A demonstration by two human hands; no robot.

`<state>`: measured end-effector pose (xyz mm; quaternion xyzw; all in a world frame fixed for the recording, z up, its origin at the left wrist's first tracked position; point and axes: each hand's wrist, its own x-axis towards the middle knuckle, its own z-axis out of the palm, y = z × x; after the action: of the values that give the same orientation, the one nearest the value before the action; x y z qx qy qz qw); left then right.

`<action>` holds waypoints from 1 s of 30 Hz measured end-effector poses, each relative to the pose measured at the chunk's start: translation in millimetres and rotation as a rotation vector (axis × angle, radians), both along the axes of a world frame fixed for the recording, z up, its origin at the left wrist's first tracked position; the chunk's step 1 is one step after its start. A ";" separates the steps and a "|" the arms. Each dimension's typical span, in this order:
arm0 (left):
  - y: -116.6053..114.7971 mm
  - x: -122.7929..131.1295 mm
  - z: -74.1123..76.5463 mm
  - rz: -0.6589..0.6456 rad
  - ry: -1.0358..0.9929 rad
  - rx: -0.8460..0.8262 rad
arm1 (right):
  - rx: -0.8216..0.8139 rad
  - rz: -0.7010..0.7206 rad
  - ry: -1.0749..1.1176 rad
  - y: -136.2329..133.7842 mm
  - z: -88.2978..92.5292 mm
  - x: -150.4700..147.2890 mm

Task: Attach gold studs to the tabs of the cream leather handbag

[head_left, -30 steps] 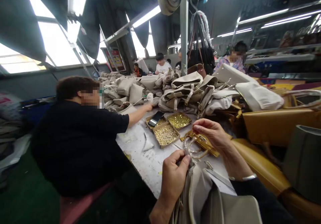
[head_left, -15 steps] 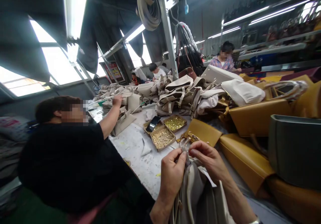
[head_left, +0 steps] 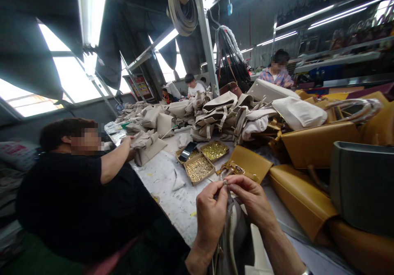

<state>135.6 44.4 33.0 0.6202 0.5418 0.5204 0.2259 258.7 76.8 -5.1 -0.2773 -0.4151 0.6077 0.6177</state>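
Observation:
A grey-beige handbag (head_left: 232, 225) with a zip stands upright in front of me, its top toward my hands. My left hand (head_left: 212, 207) is closed, thumb and forefinger pinching a strap end at the top of the bag. From the other side my right hand (head_left: 250, 197) is closed in a pinch at the same spot. Between the fingertips a small shiny piece (head_left: 225, 182) shows; its exact kind is too small to tell. A mustard handbag (head_left: 254, 162) with metal fittings lies just beyond my hands.
Shallow boxes of gold hardware (head_left: 199, 169) sit on the white table (head_left: 163, 184), a phone (head_left: 188, 151) on one. Beige bags (head_left: 215, 111) are heaped behind; mustard bags (head_left: 320, 143) and a dark green bag (head_left: 363, 184) crowd the right. A co-worker (head_left: 76, 193) sits at left.
My right hand has moved slightly left, so its fingertips now meet those of my left hand at the small piece. The co-worker's arm has lowered and drawn back toward the body.

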 end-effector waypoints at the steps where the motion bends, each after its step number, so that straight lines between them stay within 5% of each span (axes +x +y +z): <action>1: 0.1 -0.3 -1.1 0.010 0.015 0.017 | -0.011 0.000 -0.002 0.1 -1.6 0.0; 30: 0.2 -5.5 -12.5 0.020 0.152 0.116 | 0.003 0.017 -0.009 1.9 -10.7 1.4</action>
<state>130.1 44.7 20.6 0.6645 0.5325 0.5045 0.1427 260.1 78.7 -15.8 -0.2756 -0.4213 0.6110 0.6110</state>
